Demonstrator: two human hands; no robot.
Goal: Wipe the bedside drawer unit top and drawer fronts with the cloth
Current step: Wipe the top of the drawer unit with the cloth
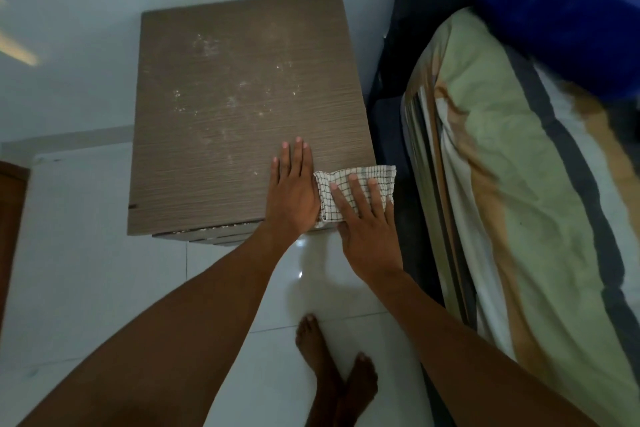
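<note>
The bedside drawer unit (221, 121) has a brown wood-grain top with pale dusty specks across its middle. A folded white cloth with a dark grid pattern (356, 180) lies on the top's near right corner and overhangs the right edge. My right hand (363, 218) lies flat on the cloth, fingers spread, pressing it down. My left hand (292, 191) rests palm-down on the bare top just left of the cloth, fingers together, holding nothing. Only a thin strip of the drawer fronts (207, 236) shows under the front edge.
A bed with a striped green, white and tan cover (519, 201) and a blue pillow (571, 28) stands close on the right. White floor tiles (104, 253) lie in front, with my bare feet (332, 374) below. A pale wall (69, 28) is behind the unit.
</note>
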